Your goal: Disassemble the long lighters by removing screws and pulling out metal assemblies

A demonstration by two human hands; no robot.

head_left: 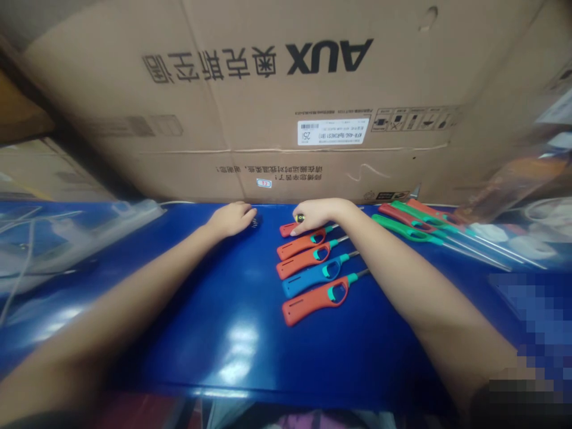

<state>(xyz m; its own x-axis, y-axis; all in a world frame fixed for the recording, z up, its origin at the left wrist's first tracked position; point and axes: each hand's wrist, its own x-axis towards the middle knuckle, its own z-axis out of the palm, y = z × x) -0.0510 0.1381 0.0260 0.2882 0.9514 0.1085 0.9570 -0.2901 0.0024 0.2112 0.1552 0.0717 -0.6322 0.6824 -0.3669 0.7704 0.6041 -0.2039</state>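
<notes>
At the back of the blue table, my left hand is closed. A small dark piece shows at its fingertips, too small to name. My right hand is closed around a small yellow-and-black object, mostly hidden by the fingers. Under that hand lies a red gas lighter, partly covered. In a column nearer me are two orange lighters, a blue lighter and another orange lighter. Their metal nozzles point right, and my forearm hides some of the tips.
A large cardboard box stands upright behind the table. More lighters, green and red among them, lie at the right. Clear plastic bags rest on the left. A blurred orange-brown object stands at the back right.
</notes>
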